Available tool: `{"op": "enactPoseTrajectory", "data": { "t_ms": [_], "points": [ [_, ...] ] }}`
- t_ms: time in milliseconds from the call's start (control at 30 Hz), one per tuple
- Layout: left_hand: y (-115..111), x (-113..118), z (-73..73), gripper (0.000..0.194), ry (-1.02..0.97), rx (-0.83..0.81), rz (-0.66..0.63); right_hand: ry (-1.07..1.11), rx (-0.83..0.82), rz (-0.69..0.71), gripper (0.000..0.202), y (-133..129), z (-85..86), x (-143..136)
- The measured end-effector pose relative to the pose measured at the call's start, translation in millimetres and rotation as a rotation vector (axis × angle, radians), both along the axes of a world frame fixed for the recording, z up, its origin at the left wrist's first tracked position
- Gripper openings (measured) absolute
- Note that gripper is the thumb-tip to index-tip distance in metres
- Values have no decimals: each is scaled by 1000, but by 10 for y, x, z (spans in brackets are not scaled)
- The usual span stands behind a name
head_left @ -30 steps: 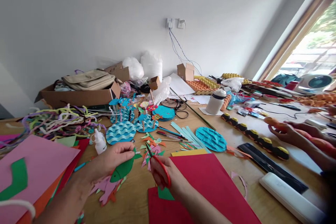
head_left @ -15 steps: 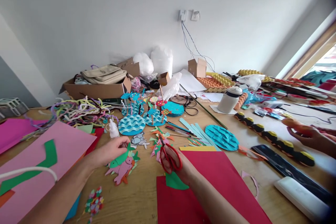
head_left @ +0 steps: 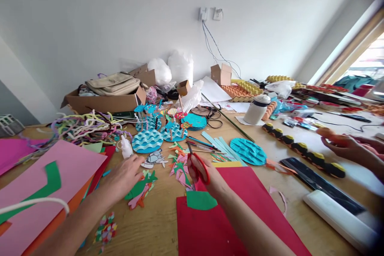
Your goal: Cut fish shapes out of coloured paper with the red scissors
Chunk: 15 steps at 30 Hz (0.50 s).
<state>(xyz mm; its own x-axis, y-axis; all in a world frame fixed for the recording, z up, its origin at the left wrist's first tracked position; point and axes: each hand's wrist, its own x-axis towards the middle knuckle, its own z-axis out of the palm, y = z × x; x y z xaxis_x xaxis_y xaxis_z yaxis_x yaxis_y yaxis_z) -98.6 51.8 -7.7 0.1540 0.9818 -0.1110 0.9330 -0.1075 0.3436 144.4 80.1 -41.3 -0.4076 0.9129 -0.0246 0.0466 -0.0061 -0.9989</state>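
The left hand (head_left: 127, 174) has its fingers slightly spread above the green paper fish (head_left: 135, 191), which lies just below the fingertips on top of a pink paper fish (head_left: 138, 201); whether they touch I cannot tell. The right hand (head_left: 212, 179) grips the red-handled scissors (head_left: 206, 170), fingers curled around the handles, blades pointing away from the person. Just below that hand, a green paper piece (head_left: 201, 201) rests on a red sheet (head_left: 240, 216).
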Motion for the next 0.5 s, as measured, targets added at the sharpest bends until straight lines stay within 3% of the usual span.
{"op": "enactPoseTrajectory", "data": {
  "t_ms": [100, 200, 333, 500],
  "points": [
    [-27, 233, 70, 25, -34, -30, -92, -154, 109, -68, 33, 54, 192, 165],
    [-102, 547, 25, 23, -88, -79, -235, -405, 192, -109, 22, 78, 286, 346],
    [-210, 886, -137, 28, -120, -117, -323, -728, 270, -111, 14, -16, 205, 519],
    [-225, 1077, -348, 36, -131, -118, -338, -964, 296, 31, 24, -222, -1, 558]
  ]
}}
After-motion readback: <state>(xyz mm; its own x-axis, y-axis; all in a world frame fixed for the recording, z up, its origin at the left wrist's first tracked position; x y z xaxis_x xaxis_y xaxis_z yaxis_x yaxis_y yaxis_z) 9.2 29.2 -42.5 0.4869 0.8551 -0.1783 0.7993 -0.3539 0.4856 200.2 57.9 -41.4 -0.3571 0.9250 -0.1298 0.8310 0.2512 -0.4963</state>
